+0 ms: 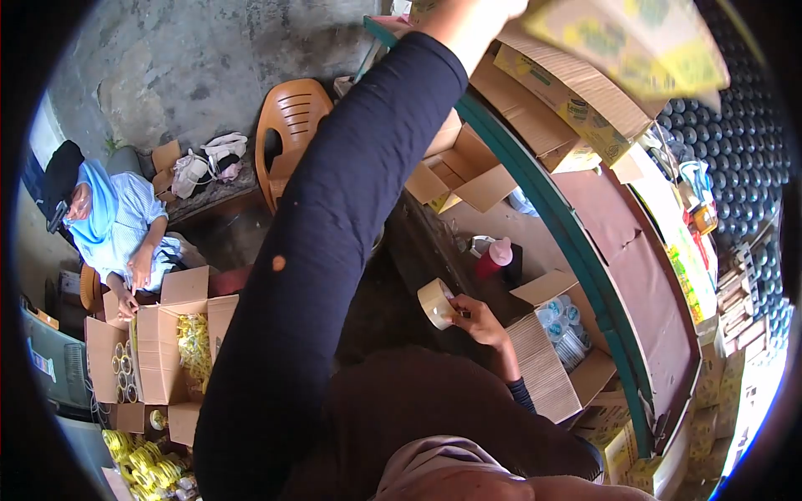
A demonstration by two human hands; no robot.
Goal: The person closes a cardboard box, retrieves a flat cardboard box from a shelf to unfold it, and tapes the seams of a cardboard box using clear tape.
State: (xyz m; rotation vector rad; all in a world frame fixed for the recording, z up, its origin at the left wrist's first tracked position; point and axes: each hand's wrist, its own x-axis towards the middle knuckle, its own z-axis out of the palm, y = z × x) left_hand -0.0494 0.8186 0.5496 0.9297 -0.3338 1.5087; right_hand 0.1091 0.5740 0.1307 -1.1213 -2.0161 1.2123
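The right hand holds a tape roll near five o'clock, probably light, stiff and smooth, best gripped across its rim. The left hand, cut off toward one o'clock, is beside a blurred carton, likely light, bendable, edge-held; I cannot tell its grip.

Orange chair near grey wall; pink-topped bottle.

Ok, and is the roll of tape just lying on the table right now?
No, the right hand has the roll of tape in its grip.
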